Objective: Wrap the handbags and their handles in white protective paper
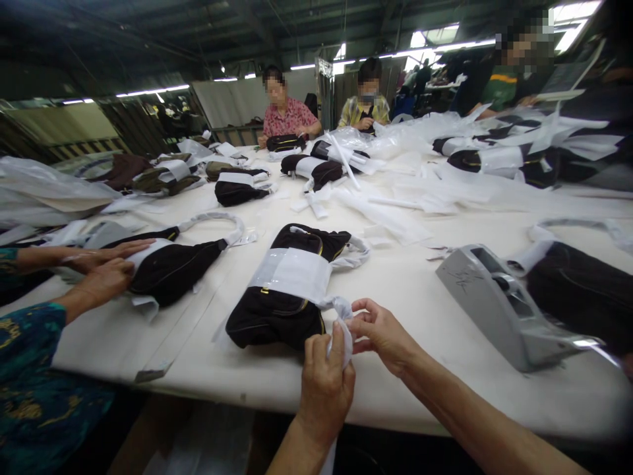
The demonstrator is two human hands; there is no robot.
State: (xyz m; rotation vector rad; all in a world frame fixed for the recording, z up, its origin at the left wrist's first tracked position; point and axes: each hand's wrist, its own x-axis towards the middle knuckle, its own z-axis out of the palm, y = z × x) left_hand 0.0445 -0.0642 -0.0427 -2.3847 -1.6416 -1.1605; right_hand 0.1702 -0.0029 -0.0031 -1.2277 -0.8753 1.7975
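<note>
A black bag (277, 310) with gold zips lies in front of me on the white table (405, 297), a band of white paper (291, 270) wrapped round its middle. My left hand (324, 382) is closed round a twisted strip of white wrapping paper (341, 316) at the bag's near end. My right hand (383, 333) pinches the same strip from the right, thumb and fingers together. The bag's handle (353, 254) is also wrapped in white.
A grey tape dispenser (499, 303) stands to the right, beside another black bag (583, 290). A person's hands (99, 270) at the left press on a wrapped bag (173, 267). Several more wrapped bags, loose paper strips and seated people fill the far side.
</note>
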